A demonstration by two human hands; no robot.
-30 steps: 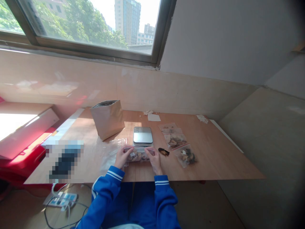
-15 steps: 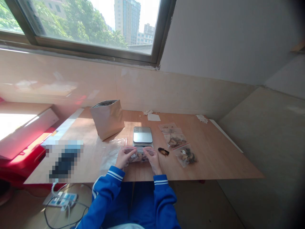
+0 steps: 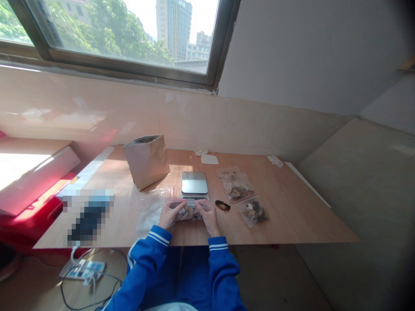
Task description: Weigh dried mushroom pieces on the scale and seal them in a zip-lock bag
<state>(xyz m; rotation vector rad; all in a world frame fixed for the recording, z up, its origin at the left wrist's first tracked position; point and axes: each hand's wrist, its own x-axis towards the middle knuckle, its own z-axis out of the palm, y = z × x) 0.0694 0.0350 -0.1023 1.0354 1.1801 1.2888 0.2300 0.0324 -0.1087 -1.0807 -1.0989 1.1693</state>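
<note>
Both hands pinch the top edge of a clear zip bag (image 3: 189,213) with brown dried pieces inside. My left hand (image 3: 170,214) is closed on the bag's left part, and my right hand (image 3: 208,214) is closed on its right part. Just beyond the bag sits a kitchen scale (image 3: 194,182) with a bare silver plate; the bag and fingers partly hide its front. To the right of my right hand lies a loose dark dried piece (image 3: 222,205). Flat clear plastic bags (image 3: 149,211) lie beside my left hand.
Filled zip bags (image 3: 239,190) and another bag of dried pieces (image 3: 254,212) lie on the right. An open brown paper pouch (image 3: 146,162) stands at back left. White paper (image 3: 209,159) lies at the back. A power strip (image 3: 87,270) with cables is below the table's left edge.
Almost nothing differs. Both hands keep their pinch on the bag's top edge, with only a slight shift of the left wrist and the fingers.
</note>
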